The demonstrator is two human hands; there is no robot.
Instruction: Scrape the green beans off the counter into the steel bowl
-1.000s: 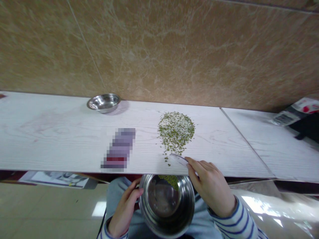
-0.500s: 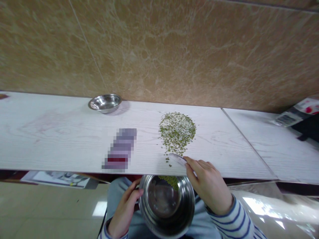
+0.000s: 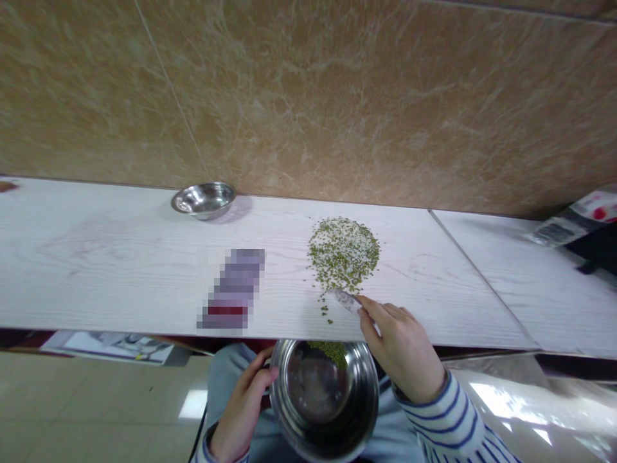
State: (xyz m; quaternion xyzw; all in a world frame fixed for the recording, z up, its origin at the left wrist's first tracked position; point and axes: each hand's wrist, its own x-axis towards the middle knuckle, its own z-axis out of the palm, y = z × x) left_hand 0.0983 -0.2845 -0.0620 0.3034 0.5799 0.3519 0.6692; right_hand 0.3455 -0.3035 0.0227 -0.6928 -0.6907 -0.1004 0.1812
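Scraper [image 3: 344, 301] edged closer, mung beans [image 3: 343, 254], green heap

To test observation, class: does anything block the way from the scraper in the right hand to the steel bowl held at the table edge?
Nothing visible does: only white tabletop and a few stray mung beans lie between the scraper and the steel bowl.

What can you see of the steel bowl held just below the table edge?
The round stainless steel bowl has a polished, mirror-like inside and a plain, smooth rim. It is tilted with its open mouth toward the white wood-grain tabletop, its far rim at or very near the table's front edge; whether they touch is hard to tell. The fingers of the person's left hand hold its left rim. A small heap of green mung beans lies against its far inner wall.
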